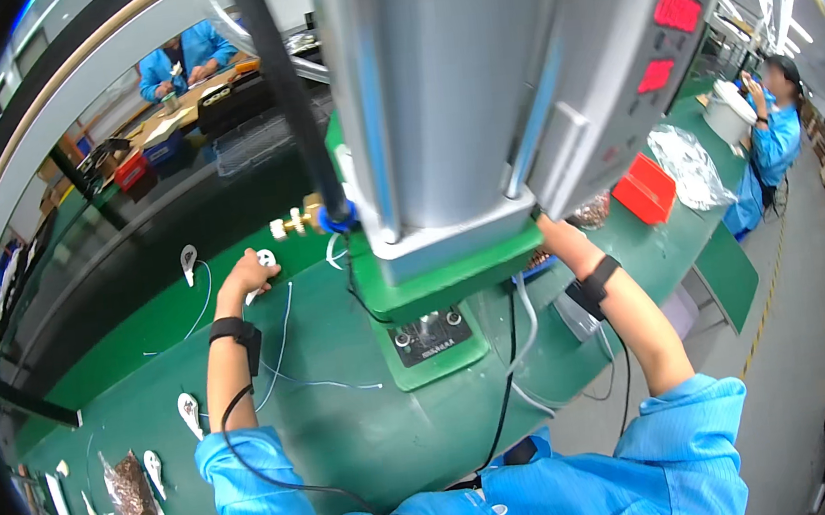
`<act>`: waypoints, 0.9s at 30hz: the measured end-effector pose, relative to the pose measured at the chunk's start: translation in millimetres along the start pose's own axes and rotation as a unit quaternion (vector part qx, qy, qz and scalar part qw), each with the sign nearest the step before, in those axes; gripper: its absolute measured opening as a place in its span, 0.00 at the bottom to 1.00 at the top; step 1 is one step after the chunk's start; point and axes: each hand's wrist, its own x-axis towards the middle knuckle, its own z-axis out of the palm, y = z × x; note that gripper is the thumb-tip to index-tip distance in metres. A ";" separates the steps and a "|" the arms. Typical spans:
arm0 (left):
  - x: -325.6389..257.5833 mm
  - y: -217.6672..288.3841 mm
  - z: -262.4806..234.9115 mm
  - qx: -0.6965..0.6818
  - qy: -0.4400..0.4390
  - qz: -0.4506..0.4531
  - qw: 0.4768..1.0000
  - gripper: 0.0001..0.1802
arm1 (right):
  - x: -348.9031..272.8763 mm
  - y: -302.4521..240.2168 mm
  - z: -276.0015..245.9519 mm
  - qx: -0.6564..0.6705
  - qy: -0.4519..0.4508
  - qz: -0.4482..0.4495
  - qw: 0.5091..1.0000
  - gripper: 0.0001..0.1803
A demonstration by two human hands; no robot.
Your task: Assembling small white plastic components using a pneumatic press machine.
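White plastic connector [265,260], smooth and rounded, is pinched by the left hand [246,274] on green matting [350,425]. Right hand [553,235] is hidden behind the grey metal press [447,103]; finger state cannot be told.

A single head-worn fisheye view is provided, directed steeply downward onto the green bench [351,435]. The press machine [447,103] is seen very close at 12 o'clock; the wearer's sleeves enter at 6 o'clock.

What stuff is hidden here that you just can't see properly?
Head view only:
- Right hand: fingers hidden behind the tall grey press machine, so its grip cannot be told.
- Left hand: covers most of a small white plastic piece.
- Clear bag of small brown parts: too small to identify.
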 end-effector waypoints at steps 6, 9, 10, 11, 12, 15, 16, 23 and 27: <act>-100.5 47.9 -7.2 -0.242 0.206 0.217 0.923 0.28 | -25.9 2.0 -20.1 0.033 -0.058 0.081 0.994 0.02; -174.6 53.1 -5.5 -0.400 0.157 0.244 0.869 0.22 | -27.7 -1.6 -27.0 0.119 -0.007 0.074 0.990 0.05; -192.4 53.9 1.1 -0.451 0.131 0.230 0.852 0.21 | -25.9 -4.0 -30.4 0.161 0.029 0.070 0.984 0.05; -203.4 48.9 10.1 -0.454 0.125 0.218 0.855 0.20 | -23.1 -5.7 -33.8 0.174 0.027 0.072 0.982 0.05; -212.3 51.2 19.1 -0.459 0.114 0.207 0.857 0.19 | -22.1 -8.3 -40.4 0.176 0.026 0.071 0.982 0.05; -232.2 66.2 46.4 -0.438 0.058 0.144 0.886 0.14 | -14.1 -15.6 -59.5 0.248 0.030 0.137 0.958 0.07; -237.2 73.4 54.0 -0.418 0.036 0.142 0.897 0.13 | -11.1 -16.5 -60.9 0.250 0.028 0.138 0.958 0.07; -228.7 109.5 83.9 -0.412 0.031 0.222 0.883 0.10 | -9.9 -27.3 -88.0 0.387 0.033 0.197 0.900 0.09; -234.6 125.5 80.4 -0.400 0.002 0.194 0.896 0.12 | -27.1 -25.0 -105.0 0.421 0.031 0.243 0.873 0.10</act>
